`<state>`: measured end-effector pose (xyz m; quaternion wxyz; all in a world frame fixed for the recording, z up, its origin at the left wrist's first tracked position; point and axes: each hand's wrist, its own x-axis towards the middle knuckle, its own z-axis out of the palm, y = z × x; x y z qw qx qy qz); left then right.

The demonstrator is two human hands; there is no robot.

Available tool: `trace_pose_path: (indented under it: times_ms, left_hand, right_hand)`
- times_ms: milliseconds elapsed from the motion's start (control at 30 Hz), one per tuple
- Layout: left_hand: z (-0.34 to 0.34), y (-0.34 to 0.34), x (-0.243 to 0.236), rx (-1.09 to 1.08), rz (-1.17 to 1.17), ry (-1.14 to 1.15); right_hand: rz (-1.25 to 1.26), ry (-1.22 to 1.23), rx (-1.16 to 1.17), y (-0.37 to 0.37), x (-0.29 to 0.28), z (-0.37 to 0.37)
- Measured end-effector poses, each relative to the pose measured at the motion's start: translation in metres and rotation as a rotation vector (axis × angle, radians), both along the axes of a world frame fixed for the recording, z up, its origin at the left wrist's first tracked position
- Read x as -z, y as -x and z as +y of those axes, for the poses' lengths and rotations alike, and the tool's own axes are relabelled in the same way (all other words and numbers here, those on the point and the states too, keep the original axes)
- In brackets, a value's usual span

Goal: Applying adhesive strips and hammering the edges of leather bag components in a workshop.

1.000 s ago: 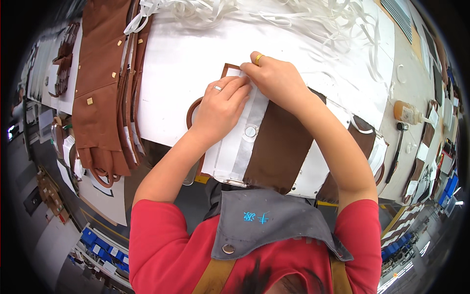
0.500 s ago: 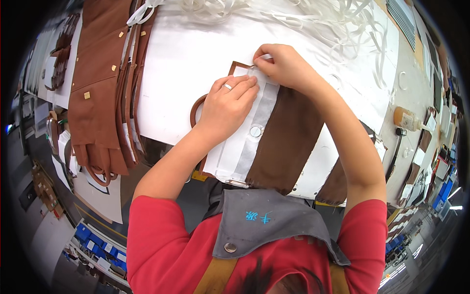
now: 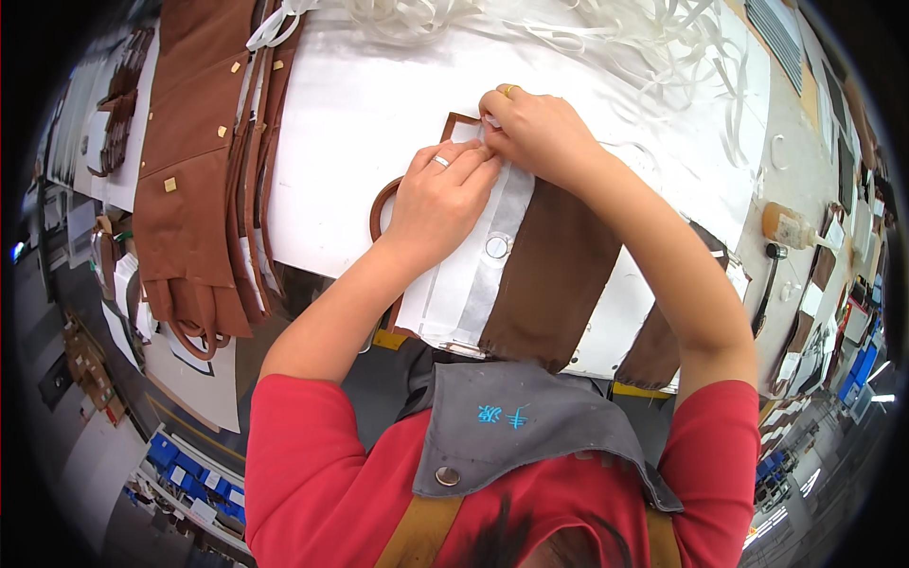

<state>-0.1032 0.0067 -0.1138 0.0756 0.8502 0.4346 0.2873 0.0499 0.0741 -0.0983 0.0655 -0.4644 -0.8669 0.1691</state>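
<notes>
Your left hand lies spread on the panel; your right hand (panel's far end) pinches white material.

Bench, white-topped: open passage between the brown stack, barring the left, and the left grip with a brown loop beside it. Far side: obstructed by tangled white straps, bare strip short of them. Right side: right forearm across the approach; bottle and hammer beyond.
</notes>
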Motion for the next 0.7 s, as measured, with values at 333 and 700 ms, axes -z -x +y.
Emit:
trace_pose_path:
  times_ms: [333,700]
  left_hand:
    - [0.001,-0.001,0.002,0.007,0.019,0.044]
    - [0.004,-0.001,-0.020,-0.067,-0.086,0.299]
  right_hand:
    - [0.364,0.106,0.419,-0.036,-0.046,0.002]
    - [0.923,0.577,0.538,-0.059,-0.077,-0.079]
